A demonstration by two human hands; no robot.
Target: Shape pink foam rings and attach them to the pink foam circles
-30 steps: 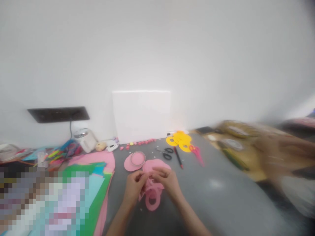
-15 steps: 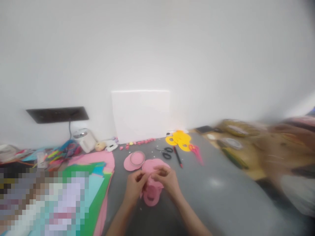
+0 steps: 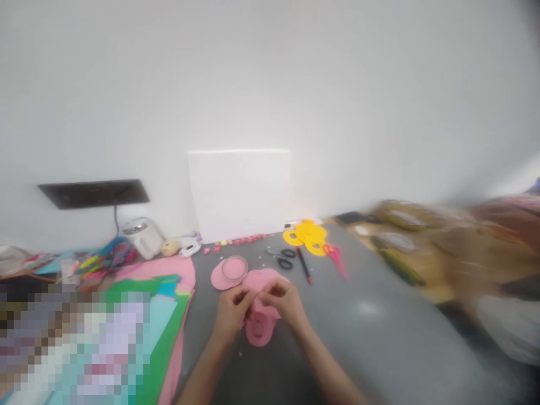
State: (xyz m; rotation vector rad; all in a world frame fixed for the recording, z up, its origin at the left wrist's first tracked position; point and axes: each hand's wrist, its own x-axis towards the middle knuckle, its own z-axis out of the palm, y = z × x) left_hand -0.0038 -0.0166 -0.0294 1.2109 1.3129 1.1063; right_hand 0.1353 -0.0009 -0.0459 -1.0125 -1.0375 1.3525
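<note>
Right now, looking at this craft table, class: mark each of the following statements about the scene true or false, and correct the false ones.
1. Both hands hold pink paper cut-outs. True: the left hand and right hand pinch the pink paper cut-outs together.
2. The black-handled scissors lie in the person's right hand. False: the black-handled scissors lie on the grey table, beyond the hands.
3. Yellow paper rings lie near the wall. True: the yellow paper rings sit at the table's far edge.
4. The red pen stands upright in a cup. False: the red pen lies flat on the table.
5. A stack of coloured sheets lies to the left. True: the coloured sheets are there.
</note>
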